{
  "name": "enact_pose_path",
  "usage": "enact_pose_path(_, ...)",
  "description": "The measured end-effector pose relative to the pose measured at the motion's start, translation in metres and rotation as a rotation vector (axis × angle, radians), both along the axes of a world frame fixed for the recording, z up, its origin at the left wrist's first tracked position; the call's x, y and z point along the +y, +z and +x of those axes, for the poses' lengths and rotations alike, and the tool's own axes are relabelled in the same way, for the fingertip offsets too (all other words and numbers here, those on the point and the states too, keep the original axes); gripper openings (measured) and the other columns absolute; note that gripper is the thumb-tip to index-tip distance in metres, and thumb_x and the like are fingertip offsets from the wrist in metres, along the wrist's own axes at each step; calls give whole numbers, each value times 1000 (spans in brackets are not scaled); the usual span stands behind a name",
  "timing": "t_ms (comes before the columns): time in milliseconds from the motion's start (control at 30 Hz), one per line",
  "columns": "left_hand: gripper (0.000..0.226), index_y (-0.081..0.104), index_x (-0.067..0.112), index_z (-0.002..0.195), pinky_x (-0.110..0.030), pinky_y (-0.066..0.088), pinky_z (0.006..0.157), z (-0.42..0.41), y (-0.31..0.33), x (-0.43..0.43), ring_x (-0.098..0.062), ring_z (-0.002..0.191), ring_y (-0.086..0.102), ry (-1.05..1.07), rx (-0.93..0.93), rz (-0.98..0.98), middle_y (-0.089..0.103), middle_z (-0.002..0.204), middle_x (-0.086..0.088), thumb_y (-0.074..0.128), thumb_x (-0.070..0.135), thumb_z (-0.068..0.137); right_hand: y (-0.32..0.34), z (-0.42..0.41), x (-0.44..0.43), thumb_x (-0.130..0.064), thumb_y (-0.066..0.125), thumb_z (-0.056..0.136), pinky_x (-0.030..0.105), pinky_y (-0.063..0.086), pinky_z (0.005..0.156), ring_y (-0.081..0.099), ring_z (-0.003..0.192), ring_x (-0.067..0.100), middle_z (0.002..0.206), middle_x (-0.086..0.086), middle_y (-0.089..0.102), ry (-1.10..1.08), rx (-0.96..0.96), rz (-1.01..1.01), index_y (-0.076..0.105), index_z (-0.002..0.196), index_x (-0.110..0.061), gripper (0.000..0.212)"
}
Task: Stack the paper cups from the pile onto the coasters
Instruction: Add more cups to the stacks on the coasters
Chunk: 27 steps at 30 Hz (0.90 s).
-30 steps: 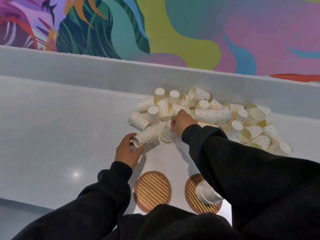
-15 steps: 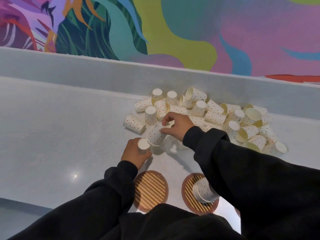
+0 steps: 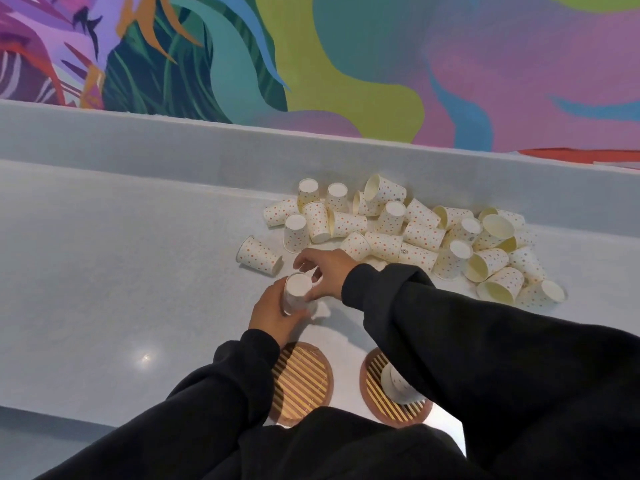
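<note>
A pile of white paper cups with orange dots [image 3: 412,233] lies on the pale counter, spreading to the right. My left hand [image 3: 272,315] grips an upside-down cup [image 3: 296,294] just in front of the pile. My right hand [image 3: 325,273] touches the same cup from the right, fingers on its side. Two round striped wooden coasters sit near me: the left coaster [image 3: 299,382] is bare, and the right coaster [image 3: 375,386] carries a short stack of upside-down cups [image 3: 398,384], partly hidden by my right sleeve.
One single cup [image 3: 258,254] lies on its side left of the pile. A raised grey ledge [image 3: 173,147] runs along the back of the counter below a colourful mural. The counter's near edge [image 3: 52,415] is at lower left.
My left hand lifted a cup from the pile's front and turned it base up. My right hand brought a second cup over and now meets the left hand's cup.
</note>
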<state>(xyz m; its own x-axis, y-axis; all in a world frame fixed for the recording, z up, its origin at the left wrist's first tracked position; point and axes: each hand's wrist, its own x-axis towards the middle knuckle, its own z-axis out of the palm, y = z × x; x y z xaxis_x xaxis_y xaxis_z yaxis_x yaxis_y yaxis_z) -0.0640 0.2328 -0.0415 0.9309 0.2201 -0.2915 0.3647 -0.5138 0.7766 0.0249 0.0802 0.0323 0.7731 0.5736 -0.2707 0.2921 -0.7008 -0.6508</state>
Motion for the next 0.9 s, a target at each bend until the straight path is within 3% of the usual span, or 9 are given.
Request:
enact_pose_path(67,67,50,30,133,-30,46,96,-1,-2,2,-22,122,58,45,6,22,57,131,5,87,27,77,-4,8,-11,-20,90,74,29,44,85,59,110,23,128,1,60,35,-58,-178,52,132,-24,69)
enact_pose_path(200,77,47,27,145,-40,46,110,-2,-4,5,-27,135,55,14,72,69,58,146,-1,87,27,79,-9,28,-44,-22,63,95,43,43,100,46,128,33,138,9,52,108,-305,-707,50,138,-22,45)
enact_pose_path(267,75,47,28,144,-39,45,109,-2,1,4,-25,133,55,-14,60,61,59,145,0,85,31,80,-15,30,-56,-26,59,97,44,41,105,43,132,32,144,9,48,155,-295,-830,47,144,-22,48)
enact_pose_path(367,69,49,31,140,-33,44,103,-4,11,4,-16,122,54,-35,-7,16,57,134,5,84,28,81,-20,30,-63,-36,59,98,43,42,102,46,128,29,139,4,54,200,-355,-859,51,142,-26,46)
enact_pose_path(467,63,50,36,131,-30,46,97,-9,19,4,-14,113,55,-107,-41,35,54,122,10,84,24,79,-12,32,-62,-40,66,91,40,47,93,55,114,27,128,2,62,99,-365,-682,54,135,-26,48)
enact_pose_path(567,63,52,31,133,-28,47,93,-13,26,2,-14,108,55,-148,-32,75,53,116,8,84,31,79,17,31,-50,-41,80,80,36,52,85,62,102,24,116,1,65,-180,-149,-305,55,129,-21,59)
enact_pose_path(667,64,51,30,133,-34,51,97,-18,28,3,-16,114,56,-91,4,-1,56,121,6,85,33,78,43,24,-36,-34,84,78,41,60,83,65,97,24,106,1,65,-382,76,-14,59,118,-19,50)
enact_pose_path(767,61,48,33,127,-38,52,101,-25,27,9,-17,116,54,-21,20,-91,57,124,6,85,27,79,50,8,-27,-26,82,80,43,63,79,70,95,25,100,3,67,-457,222,135,59,105,-21,35)
enact_pose_path(900,60,50,34,127,-35,53,95,-36,29,17,-16,114,57,-49,49,-108,59,121,9,85,29,79,57,-8,-25,-25,82,82,46,64,81,70,89,24,102,7,69,-535,280,277,56,102,-23,33)
